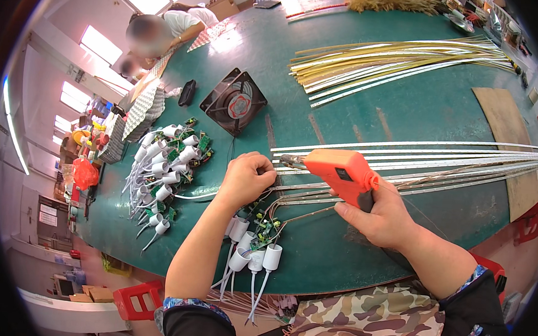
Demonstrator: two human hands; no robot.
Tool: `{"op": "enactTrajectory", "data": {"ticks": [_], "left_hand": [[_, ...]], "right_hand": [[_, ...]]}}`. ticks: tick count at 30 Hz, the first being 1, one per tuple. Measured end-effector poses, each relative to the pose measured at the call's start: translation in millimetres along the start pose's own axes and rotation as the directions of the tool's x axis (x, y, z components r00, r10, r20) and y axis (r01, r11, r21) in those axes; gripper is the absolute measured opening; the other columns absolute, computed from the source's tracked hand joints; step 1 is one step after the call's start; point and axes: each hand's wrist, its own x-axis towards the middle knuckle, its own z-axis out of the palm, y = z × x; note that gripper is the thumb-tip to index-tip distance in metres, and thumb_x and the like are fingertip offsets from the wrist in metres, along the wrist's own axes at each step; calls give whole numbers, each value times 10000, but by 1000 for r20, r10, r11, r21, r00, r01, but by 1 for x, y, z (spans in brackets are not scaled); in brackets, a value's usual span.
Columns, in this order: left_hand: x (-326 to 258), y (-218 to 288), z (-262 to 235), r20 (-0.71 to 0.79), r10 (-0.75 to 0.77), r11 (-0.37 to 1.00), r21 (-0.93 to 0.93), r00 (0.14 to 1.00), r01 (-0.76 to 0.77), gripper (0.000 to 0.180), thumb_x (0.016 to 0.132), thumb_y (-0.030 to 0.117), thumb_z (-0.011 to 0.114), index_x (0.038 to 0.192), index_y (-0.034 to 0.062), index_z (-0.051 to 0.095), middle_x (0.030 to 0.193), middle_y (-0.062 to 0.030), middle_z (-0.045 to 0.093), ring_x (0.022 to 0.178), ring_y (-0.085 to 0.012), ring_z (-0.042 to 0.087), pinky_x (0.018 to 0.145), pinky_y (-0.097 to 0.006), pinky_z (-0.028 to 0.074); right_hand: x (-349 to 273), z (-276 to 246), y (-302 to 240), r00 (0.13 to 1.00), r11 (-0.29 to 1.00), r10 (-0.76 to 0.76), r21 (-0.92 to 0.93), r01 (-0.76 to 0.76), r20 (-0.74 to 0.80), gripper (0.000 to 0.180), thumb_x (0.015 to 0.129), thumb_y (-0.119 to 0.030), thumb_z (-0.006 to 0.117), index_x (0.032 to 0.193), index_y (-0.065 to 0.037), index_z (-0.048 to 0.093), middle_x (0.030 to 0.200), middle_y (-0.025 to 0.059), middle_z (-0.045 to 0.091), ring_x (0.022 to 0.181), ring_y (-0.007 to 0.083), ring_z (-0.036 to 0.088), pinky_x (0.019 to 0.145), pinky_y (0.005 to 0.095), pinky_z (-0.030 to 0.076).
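Observation:
My right hand [389,218] is wrapped around the grip of an orange soldering gun [341,167]. The gun's metal tip points left, above the left ends of several narrow white LED strips [416,152]. Beside that tip, my left hand [247,178] is closed in a pinch; what its fingers hold is hidden. Thin wires run from below this hand to small green circuit boards [267,226]. White cylindrical lamp holders [271,257] with trailing white cables lie near the table's front edge, attached to these boards.
A larger pile of lamp holders [170,178] with boards lies left. Behind it stands a black square fan [235,101]. More yellow and white strips [384,67] lie far right, and a brown board [507,144] at the right edge. People [182,25] sit at the far left.

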Motion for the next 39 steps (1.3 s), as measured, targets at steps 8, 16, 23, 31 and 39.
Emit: {"op": "enactTrajectory", "data": {"ticks": [8,16,23,31,39], "left_hand": [[3,3,-2,28,-17,1000,21,999,16,147,761,123,711,804,-10,664,830,-101,630,811,-228,612,749,-340,494],[5,6,-4,58,-50,999,6,997,50,132,745,105,704,775,-14,656,810,-91,611,764,-207,604,710,-331,489],[8,5,-3,72,-70,997,-7,995,71,119,730,91,691,760,-18,654,795,-81,596,732,-184,587,679,-316,478],[8,8,-5,81,-95,995,0,992,95,116,719,83,683,765,-21,659,771,-80,596,712,-177,581,664,-313,475],[8,11,-6,98,-130,991,-16,987,132,122,719,91,688,768,-18,665,772,-79,606,720,-174,588,674,-310,482]], "right_hand": [[1,1,-8,1000,997,3,-80,-1,20,501,865,-204,701,1309,-46,532,1104,171,655,992,346,638,878,404,492],[1,4,-8,999,997,19,-75,-16,34,505,865,-189,699,1318,-57,521,1003,137,684,914,318,661,833,391,507],[1,4,-9,996,993,46,-114,-38,75,507,870,-189,693,1324,-64,505,993,153,680,936,343,653,835,413,505],[0,4,-12,997,994,8,-111,-1,71,497,870,-189,695,1316,-66,512,1040,177,666,957,360,649,855,411,500],[-1,-3,-11,1000,999,16,-43,-16,-8,510,871,-219,702,1316,-47,524,1111,148,657,1004,339,637,898,402,483]]}}
